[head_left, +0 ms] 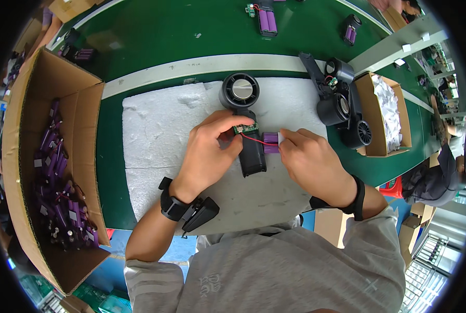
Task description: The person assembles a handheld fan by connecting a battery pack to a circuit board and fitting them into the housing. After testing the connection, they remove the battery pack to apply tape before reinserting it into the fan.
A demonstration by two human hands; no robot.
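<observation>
A black handheld fan housing (pixel 253 156) lies in front of me, its round head (pixel 239 91) pointing away. At its neck is a small green circuit board (pixel 246 127). My left hand (pixel 208 148) grips this board between thumb and index finger; the other fingers are partly hidden behind. To the right of the housing, my right hand (pixel 312 160) pinches a purple battery pack (pixel 270 142) with a white patch at its end. A red wire (pixel 256 139) runs from the board to the pack. The pack's right end is covered by my fingers.
White foam sheets (pixel 155 125) lie under the work on a green table (pixel 181 31). On the left stands a cardboard box (pixel 82 151) of purple battery packs. Several black fan parts (pixel 334 107) and a box of white pieces (pixel 366 117) sit right. More fan units (pixel 267 21) lie beyond.
</observation>
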